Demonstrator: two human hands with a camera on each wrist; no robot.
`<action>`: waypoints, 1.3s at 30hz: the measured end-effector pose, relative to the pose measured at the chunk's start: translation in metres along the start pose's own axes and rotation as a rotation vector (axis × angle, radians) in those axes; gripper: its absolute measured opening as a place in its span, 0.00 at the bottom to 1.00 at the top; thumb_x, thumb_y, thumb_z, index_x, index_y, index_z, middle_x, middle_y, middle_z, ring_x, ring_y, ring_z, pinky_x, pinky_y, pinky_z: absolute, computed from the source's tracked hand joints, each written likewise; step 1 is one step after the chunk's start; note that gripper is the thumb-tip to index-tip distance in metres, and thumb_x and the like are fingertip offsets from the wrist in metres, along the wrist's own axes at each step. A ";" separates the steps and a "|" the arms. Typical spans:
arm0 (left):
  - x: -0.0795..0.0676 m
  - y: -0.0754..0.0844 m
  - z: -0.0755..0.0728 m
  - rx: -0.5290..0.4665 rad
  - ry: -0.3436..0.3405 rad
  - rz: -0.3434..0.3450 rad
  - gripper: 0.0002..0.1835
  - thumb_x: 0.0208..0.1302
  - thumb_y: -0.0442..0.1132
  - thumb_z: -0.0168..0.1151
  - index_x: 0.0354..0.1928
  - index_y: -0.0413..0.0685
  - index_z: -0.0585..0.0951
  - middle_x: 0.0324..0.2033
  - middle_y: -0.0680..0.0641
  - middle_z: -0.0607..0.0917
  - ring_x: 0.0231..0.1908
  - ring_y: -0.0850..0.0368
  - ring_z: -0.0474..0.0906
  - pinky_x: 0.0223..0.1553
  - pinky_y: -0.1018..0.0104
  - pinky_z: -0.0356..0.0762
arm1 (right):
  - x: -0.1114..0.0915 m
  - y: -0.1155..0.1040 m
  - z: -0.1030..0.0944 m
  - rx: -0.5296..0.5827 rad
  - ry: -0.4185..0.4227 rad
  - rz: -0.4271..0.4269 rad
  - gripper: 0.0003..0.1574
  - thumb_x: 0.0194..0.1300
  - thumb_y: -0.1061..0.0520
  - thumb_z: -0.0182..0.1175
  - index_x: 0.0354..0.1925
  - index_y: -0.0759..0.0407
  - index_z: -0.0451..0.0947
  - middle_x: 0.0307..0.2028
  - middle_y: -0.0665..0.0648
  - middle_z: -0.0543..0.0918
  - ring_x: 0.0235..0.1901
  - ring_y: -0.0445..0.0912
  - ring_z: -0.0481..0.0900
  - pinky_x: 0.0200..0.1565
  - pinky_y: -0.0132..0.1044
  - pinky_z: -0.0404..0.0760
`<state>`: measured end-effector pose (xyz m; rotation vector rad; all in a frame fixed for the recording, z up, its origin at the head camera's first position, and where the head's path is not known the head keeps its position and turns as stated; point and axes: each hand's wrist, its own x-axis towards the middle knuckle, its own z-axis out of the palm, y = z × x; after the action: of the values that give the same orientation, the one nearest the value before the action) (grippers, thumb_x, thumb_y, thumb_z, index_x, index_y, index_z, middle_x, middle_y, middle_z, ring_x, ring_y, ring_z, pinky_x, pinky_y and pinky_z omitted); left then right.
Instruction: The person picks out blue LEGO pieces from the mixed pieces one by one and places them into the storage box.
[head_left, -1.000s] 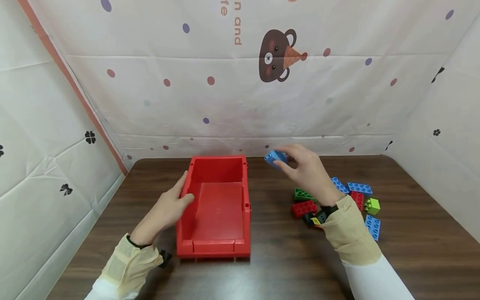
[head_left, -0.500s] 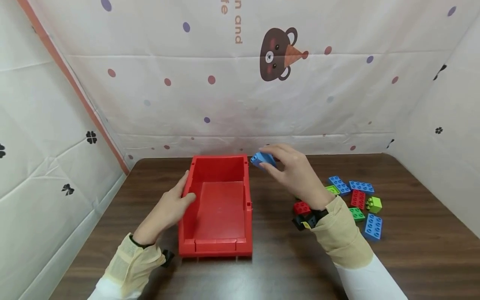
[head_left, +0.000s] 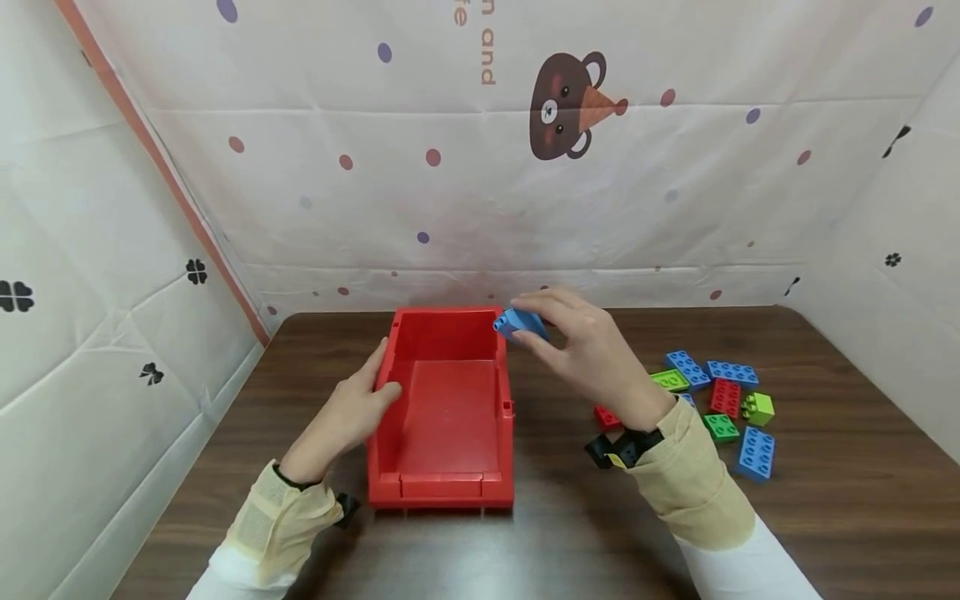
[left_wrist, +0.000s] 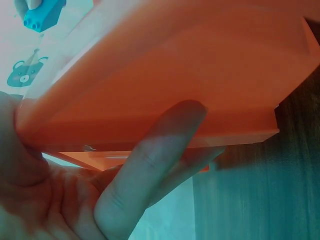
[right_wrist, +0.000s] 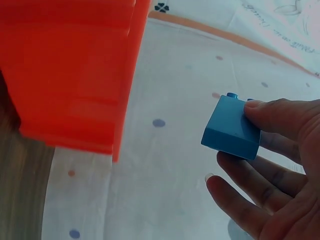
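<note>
My left hand (head_left: 345, 421) grips the left wall of a red plastic bin (head_left: 441, 492), its thumb over the rim on the inner side. In the left wrist view the fingers lie against the outside of that red bin wall (left_wrist: 240, 75). Thumb and fingers of my right hand (head_left: 592, 346) pinch a blue toy building brick (head_left: 519, 323), held up by the bin's back right corner. The right wrist view shows a sloping face on this blue brick (right_wrist: 230, 127) and its studs pointing away. The bin's floor shows bare red plastic.
Right of the bin, several loose bricks lie on the dark wood table (head_left: 840, 467): blue (head_left: 756, 454), red (head_left: 725, 397), green (head_left: 722, 428) and lime (head_left: 758, 408). My right forearm hides part of the pile. A printed cloth (head_left: 360, 217) stands behind the table.
My right hand has carried the blue brick leftward to the bin's back right corner, slowing over the last half second. My left hand keeps its grip. The view has shifted slightly.
</note>
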<state>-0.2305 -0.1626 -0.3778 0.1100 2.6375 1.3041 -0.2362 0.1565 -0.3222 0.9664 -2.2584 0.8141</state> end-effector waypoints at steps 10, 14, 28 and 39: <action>0.001 0.001 0.007 -0.007 0.026 -0.001 0.43 0.75 0.42 0.52 0.87 0.56 0.48 0.56 0.35 0.81 0.37 0.47 0.85 0.37 0.53 0.89 | 0.007 -0.006 0.015 0.058 -0.113 -0.002 0.33 0.60 0.62 0.79 0.63 0.62 0.83 0.60 0.60 0.82 0.54 0.52 0.83 0.50 0.48 0.88; 0.001 0.002 0.006 -0.026 0.022 -0.002 0.43 0.74 0.42 0.52 0.87 0.58 0.48 0.57 0.35 0.81 0.38 0.45 0.85 0.37 0.54 0.89 | 0.014 -0.009 0.020 0.035 -0.181 -0.030 0.33 0.59 0.61 0.80 0.62 0.62 0.83 0.58 0.60 0.83 0.52 0.50 0.85 0.51 0.44 0.88; 0.000 0.000 0.002 -0.037 0.007 0.002 0.45 0.73 0.41 0.56 0.87 0.56 0.48 0.60 0.34 0.79 0.40 0.43 0.86 0.37 0.52 0.90 | 0.027 -0.021 0.039 -0.002 -0.384 -0.082 0.31 0.61 0.56 0.79 0.61 0.60 0.84 0.55 0.57 0.84 0.51 0.48 0.85 0.54 0.38 0.86; 0.002 -0.001 0.002 -0.007 0.027 0.009 0.43 0.74 0.41 0.53 0.87 0.53 0.49 0.51 0.35 0.83 0.35 0.47 0.87 0.35 0.53 0.90 | 0.025 -0.026 0.043 -0.046 -0.457 -0.099 0.31 0.60 0.56 0.80 0.60 0.60 0.85 0.53 0.57 0.84 0.50 0.47 0.86 0.54 0.38 0.85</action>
<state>-0.2320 -0.1613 -0.3796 0.1044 2.6583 1.3269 -0.2415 0.1008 -0.3255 1.3398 -2.5659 0.5335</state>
